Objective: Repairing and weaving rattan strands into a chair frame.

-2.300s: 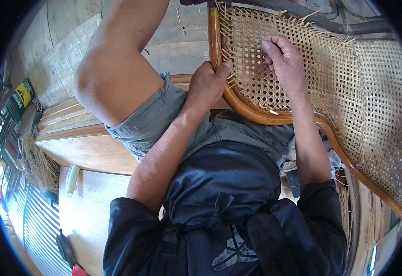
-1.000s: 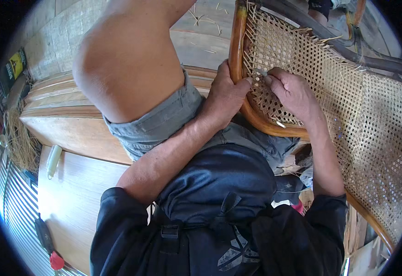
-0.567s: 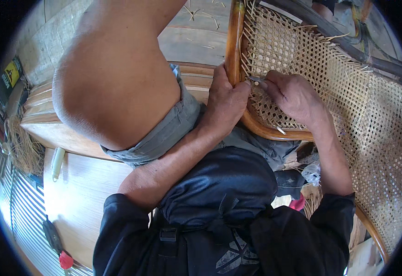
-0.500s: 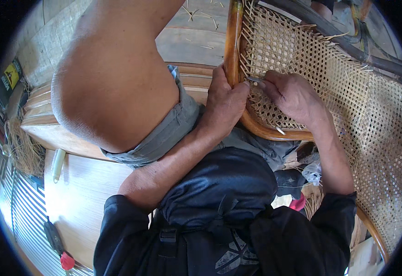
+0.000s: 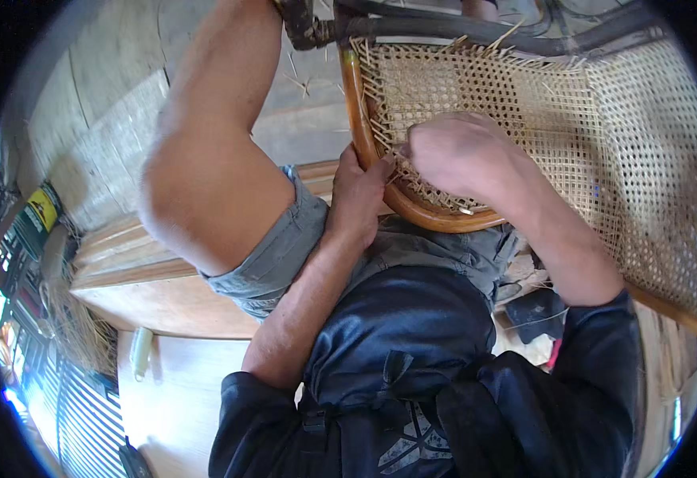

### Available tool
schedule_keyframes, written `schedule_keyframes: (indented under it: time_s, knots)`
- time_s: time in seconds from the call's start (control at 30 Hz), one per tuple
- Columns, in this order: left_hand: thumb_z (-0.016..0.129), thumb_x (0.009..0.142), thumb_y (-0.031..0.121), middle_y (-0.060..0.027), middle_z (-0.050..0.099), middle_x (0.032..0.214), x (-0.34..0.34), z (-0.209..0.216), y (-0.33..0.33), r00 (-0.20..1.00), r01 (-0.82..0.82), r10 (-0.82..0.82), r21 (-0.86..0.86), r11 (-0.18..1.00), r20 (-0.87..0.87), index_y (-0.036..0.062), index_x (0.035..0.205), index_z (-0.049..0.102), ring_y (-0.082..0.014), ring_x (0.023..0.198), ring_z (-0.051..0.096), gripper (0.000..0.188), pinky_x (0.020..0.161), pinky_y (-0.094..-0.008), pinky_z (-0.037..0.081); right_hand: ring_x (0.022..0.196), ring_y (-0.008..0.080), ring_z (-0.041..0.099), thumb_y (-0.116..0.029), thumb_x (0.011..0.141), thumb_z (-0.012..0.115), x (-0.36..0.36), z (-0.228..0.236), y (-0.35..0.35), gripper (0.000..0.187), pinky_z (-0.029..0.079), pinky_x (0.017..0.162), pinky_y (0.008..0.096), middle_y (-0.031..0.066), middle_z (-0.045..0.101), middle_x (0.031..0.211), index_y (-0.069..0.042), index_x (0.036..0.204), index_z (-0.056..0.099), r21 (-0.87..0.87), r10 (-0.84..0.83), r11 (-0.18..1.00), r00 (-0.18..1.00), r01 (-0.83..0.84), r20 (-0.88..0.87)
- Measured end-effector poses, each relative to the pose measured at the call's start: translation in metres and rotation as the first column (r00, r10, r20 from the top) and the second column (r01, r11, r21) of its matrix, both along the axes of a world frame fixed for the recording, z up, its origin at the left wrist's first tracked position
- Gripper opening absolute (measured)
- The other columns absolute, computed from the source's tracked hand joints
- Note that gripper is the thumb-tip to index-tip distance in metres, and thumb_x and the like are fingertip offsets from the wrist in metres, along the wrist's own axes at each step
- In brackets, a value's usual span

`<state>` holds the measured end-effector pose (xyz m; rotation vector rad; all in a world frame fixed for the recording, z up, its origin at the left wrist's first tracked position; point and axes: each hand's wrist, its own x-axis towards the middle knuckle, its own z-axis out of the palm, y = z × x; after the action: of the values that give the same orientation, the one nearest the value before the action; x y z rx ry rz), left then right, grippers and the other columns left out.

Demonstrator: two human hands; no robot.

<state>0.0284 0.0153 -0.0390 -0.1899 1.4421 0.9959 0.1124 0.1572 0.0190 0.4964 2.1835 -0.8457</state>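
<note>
A panel of woven cane [image 5: 539, 111] lies across my lap, edged by a curved, glossy brown wooden frame [image 5: 444, 221]. Wrapped around the frame's left side is my left hand [image 5: 358, 195], its thumb toward the webbing. My right hand [image 5: 464, 155] is closed just right of that thumb, over the corner of the weave. Only a blurred bit of the thin metal tool [image 5: 402, 150] in it peeks out; the fist hides the rest. Loose cane ends [image 5: 374, 119] stick out along the frame's inner left edge.
Dark bent poles [image 5: 476, 30] run behind the panel's far edge. My bare knee [image 5: 205, 183] rises at left. A wooden bench [image 5: 165, 295] is beside me, with a pale cylindrical object [image 5: 141, 352] near it. A bundle of fibre strands [image 5: 81, 319] hangs at far left.
The view has shifted, so the panel sits further left in the picture. My right hand has rolled over, knuckles up, hiding most of the tool. My left hand keeps its hold on the frame.
</note>
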Motion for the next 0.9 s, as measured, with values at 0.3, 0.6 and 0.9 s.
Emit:
schedule_keyframes:
  time_s: [0.3, 0.6, 0.9]
  knots:
    - [0.050, 0.085, 0.009, -0.0161, 0.055, 0.114, 0.000, 0.197, -0.002, 0.695, 0.596, -0.570, 0.794, 0.116, -0.439, 0.0000, 0.114, 0.056, -0.0310, 0.105, 0.055, 0.032, 0.089, -0.0382, 0.045, 0.064, 0.0236, 0.059, -0.014, 0.085, 0.059, 0.149, 0.033, -0.088, 0.018, 0.045, 0.058, 0.0325, 0.0130, 0.059, 0.072, -0.002, 0.097, 0.055, -0.118, -0.914, 0.322, 0.276, 0.939, -0.296]
    - [0.055, 0.087, 0.011, -0.0168, 0.058, 0.111, 0.023, 0.244, -0.003, 0.681, 0.557, -0.470, 0.814, -0.165, -0.561, -0.0018, 0.106, 0.059, -0.0286, 0.096, 0.061, 0.024, 0.089, -0.0410, 0.045, 0.079, 0.0157, 0.057, -0.005, 0.083, 0.060, 0.170, 0.017, -0.132, 0.022, 0.046, 0.070, 0.0272, 0.0118, 0.059, 0.091, -0.001, 0.105, 0.056, -0.302, -0.813, 0.338, 0.115, 0.891, -0.570]
    - [0.038, 0.097, 0.036, -0.0090, 0.061, 0.101, 0.055, 0.122, -0.023, 0.751, 0.648, -0.650, 0.313, 0.694, -0.115, -0.0036, 0.114, 0.053, -0.0136, 0.091, 0.056, 0.046, 0.079, -0.0286, 0.046, 0.080, 0.0153, 0.063, 0.005, 0.075, 0.064, 0.125, 0.040, -0.153, 0.045, 0.050, 0.072, 0.0280, 0.0083, 0.062, 0.090, -0.003, 0.114, 0.045, -0.680, -0.956, 0.167, -0.051, 0.714, -0.288]
